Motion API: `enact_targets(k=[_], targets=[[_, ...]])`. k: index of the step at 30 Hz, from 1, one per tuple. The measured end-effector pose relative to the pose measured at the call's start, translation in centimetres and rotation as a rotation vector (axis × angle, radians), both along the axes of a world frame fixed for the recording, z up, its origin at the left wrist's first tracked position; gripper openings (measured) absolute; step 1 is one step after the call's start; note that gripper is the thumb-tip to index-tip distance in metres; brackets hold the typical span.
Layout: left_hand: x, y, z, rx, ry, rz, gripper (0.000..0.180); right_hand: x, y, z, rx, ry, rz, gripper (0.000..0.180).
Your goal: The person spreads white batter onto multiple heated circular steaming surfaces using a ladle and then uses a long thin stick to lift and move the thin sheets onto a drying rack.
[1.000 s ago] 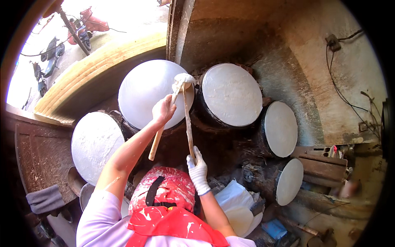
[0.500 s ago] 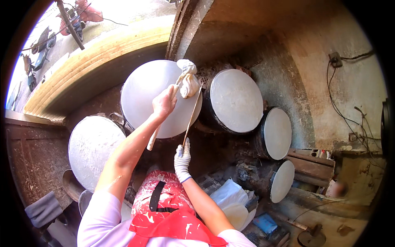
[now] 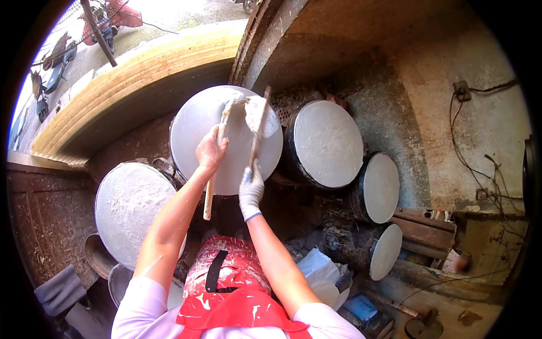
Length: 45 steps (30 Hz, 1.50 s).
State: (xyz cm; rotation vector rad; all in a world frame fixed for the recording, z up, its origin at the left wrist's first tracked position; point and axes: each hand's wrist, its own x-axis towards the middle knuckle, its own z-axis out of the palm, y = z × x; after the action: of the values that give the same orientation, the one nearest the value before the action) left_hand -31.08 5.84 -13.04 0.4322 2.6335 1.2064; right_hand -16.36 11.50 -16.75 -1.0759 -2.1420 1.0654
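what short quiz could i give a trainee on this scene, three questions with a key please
1. What does the gloved right hand hold?
2. True or false: the left hand holds a wooden handle.
3. The white-spattered apron is mainly: A) blue, B) red, C) green.

Key: 1. A thin stick. 2. True. 3. B.

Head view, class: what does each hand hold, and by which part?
The left hand holds a pale stick partway along its length; the gloved right hand holds a thin stick by its near end.
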Motion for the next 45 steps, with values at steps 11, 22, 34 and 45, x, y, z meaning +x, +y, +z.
enact_targets(k=[11,22,34,45], targets=[[1.3,-2.7,-1.2,0.302,-0.058,0.146,0.042,-1.3,-1.2,0.7,-0.087,0.04,0.144,0.041],[2.5,-4.0,-0.6,0.49,-0.212,0.18,0.036,-1.3,0.3,0.0,-0.124,0.033,0.204,0.039],[4.1,-4.1,0.4,0.599,-0.382,0.261,0.023,1.8,2.3,-4.3,-0.516,0.103,0.246,0.034],[5.7,-6.6,0.2,0.656,-0.468,0.43,0.023,3.4,5.9,-1.9,-0.374,0.101,0.541,0.031]])
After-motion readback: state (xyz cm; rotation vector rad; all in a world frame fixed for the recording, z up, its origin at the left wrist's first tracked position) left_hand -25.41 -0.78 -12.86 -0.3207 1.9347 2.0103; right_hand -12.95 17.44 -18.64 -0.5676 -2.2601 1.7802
